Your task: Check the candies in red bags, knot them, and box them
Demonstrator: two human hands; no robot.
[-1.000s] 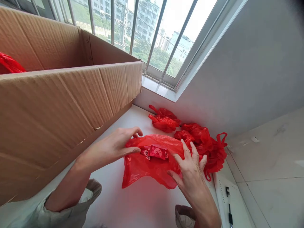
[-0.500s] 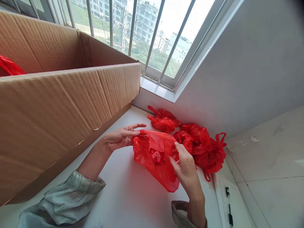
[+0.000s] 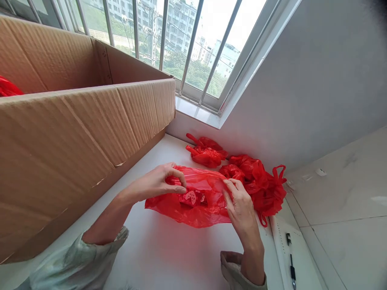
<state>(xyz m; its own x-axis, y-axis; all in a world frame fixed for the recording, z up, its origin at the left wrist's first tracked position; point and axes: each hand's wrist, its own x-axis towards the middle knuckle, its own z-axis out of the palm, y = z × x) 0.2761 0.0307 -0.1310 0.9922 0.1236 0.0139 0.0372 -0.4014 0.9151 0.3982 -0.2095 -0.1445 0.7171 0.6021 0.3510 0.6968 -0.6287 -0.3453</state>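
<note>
A thin red plastic bag (image 3: 181, 217) lies spread between my hands above the white tabletop. Dark red packets with pale printing (image 3: 193, 198) show in its middle, partly covered by the film. My left hand (image 3: 163, 181) is over the bag's left part, thumb and index finger curled into a pinch with their tips almost meeting at the film. On the other side, my right hand (image 3: 240, 205) grips the bag's right edge between thumb and fingers. Several red plastic bags, bunched up, lie just beyond: a smaller bag (image 3: 208, 153) and a larger heap (image 3: 260, 181).
A large open cardboard box (image 3: 90, 125) stands to the left, with red plastic (image 3: 9, 86) inside. Behind is a barred window (image 3: 193, 52) above a white sill. At right, a black pen (image 3: 292, 272) lies on a white surface beside the tiled wall (image 3: 347, 225).
My left hand has moved from the bag's left corner over its upper left part, fingers curling. The bag now spreads wider to the left, and its packets show more. My right hand stays at the right edge.
</note>
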